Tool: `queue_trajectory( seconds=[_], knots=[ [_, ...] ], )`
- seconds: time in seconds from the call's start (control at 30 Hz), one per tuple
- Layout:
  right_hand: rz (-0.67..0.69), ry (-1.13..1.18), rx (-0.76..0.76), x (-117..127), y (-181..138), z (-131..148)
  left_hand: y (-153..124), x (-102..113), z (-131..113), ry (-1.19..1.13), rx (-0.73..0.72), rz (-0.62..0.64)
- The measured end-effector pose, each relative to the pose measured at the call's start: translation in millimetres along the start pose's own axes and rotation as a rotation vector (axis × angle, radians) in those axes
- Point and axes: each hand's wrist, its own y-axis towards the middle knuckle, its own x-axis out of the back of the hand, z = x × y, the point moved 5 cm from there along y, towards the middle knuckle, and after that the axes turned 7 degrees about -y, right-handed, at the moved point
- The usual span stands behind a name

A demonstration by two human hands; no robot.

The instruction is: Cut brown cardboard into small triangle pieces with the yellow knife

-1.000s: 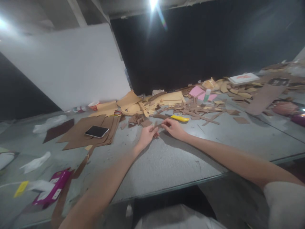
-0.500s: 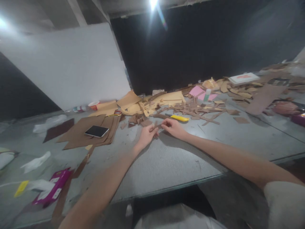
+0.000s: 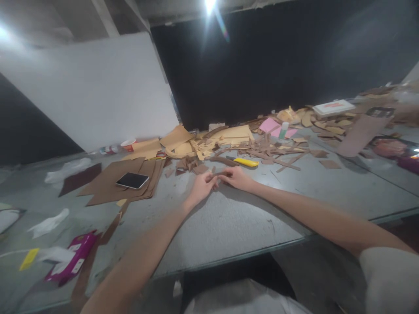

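Observation:
In the head view both my hands meet at the middle of the grey tabletop. My left hand (image 3: 201, 188) is closed, thumb and fingers pinched on a small brown strip (image 3: 220, 173). The strip looks like cut sheet material; most of it is hidden by fingers. From the other side, my right hand (image 3: 239, 178) pinches the strip's right part, its fingertips almost touching the left ones. Just beyond the right hand lies a yellow utility knife (image 3: 246, 162), with a longer brown strip (image 3: 224, 161) beside it.
Brown and tan scraps (image 3: 262, 148) are heaped along the back. To the left, a phone (image 3: 132, 180) rests on stacked brown sheets (image 3: 108, 176). A purple wipes packet (image 3: 73, 257) lies front left. A glue stick (image 3: 283, 130) and a white box (image 3: 334, 107) stand back right.
My right hand has shifted slightly left, bringing its fingertips closer to my left hand along the strip. The left hand stays nearly in place.

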Motion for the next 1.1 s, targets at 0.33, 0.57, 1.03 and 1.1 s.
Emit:
queue_trajectory(
  seconds=[0.33,0.57,1.03,1.1],
  knots=[
    [-0.113,-0.259,-0.009,2.7,4.9,-14.9,-2.3,-0.3,-0.5,0.401,-0.107,-0.068],
    [-0.077,-0.550,-0.116,-3.7,10.4,-24.4,-16.3,-19.7,-21.8,0.873,-0.380,0.003],
    [-0.104,-0.548,-0.098,-2.0,3.7,-18.9,-16.7,-27.7,-16.1,0.939,-0.344,0.194],
    [-0.102,-0.564,-0.083,-1.6,2.3,-15.3,-17.0,-27.2,-16.4,0.940,-0.350,0.192]
  ],
)
